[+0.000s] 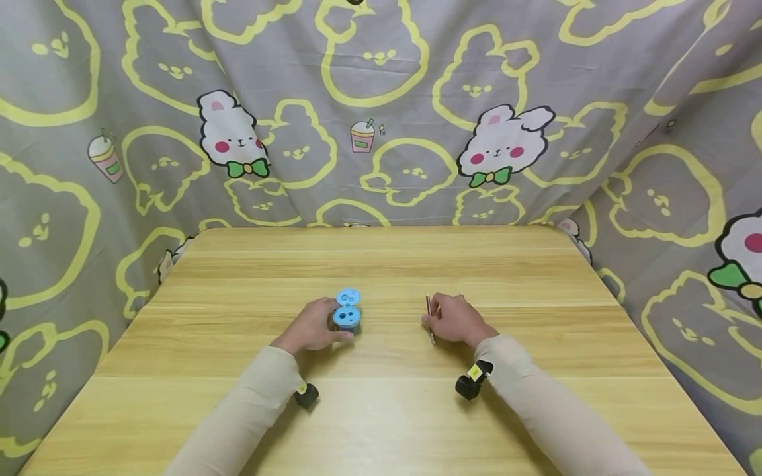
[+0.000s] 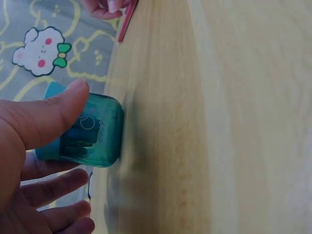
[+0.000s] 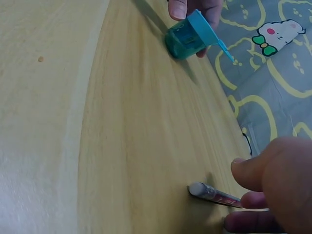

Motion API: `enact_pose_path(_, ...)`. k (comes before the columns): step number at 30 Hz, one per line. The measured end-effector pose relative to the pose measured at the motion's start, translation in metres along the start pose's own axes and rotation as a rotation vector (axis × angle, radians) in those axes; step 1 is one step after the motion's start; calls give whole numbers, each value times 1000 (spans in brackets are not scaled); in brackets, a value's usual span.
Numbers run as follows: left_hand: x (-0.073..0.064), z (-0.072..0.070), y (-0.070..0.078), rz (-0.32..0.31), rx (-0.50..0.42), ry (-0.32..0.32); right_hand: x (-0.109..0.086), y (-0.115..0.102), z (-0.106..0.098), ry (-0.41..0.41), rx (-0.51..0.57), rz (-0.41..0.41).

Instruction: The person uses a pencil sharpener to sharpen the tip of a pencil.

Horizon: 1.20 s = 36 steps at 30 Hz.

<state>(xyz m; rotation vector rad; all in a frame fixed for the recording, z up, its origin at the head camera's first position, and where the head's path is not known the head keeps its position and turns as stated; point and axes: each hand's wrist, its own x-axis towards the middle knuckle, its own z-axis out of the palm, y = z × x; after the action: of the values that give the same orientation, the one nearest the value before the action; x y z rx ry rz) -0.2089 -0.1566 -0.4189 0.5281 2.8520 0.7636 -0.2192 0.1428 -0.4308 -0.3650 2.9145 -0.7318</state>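
Observation:
My left hand (image 1: 315, 325) grips a blue pencil sharpener (image 1: 347, 318) with a see-through teal body (image 2: 105, 131), its thumb on one side and a finger on the other. The sharpener's round lid (image 1: 348, 297) is flipped up, and holes show in its top. To the right, my right hand (image 1: 455, 318) has its thumb and fingertips at a thin dark red pencil (image 1: 428, 304), pinching it near the middle. A pale eraser end (image 3: 197, 189) of the pencil points toward the near side, close over the wood; its middle is hidden by the fingers.
The hands are over a wood-grain table (image 1: 381, 410). A thin tip (image 1: 462, 295) shows just behind my right hand, and a small slender end (image 1: 524, 341) lies right of the wrist. A grey curtain (image 1: 405, 178) with cartoon prints hangs behind and at both sides.

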Motion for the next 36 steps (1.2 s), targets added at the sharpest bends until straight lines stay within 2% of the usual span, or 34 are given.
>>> enact_pose_path(17, 2, 2, 0, 0, 7, 16, 0, -3, 3, -37, -85, 52)
enact_pose_path(24, 2, 4, 1, -9, -30, 35, -1, -4, 6, -61, -88, 45)
enact_pose_path(30, 3, 5, 2, 1, -52, 61, -1, -4, 6, -76, -71, 41)
enact_pose_path(36, 2, 4, 6, 4, -81, 116, 0, -3, 5, -56, -90, 8)
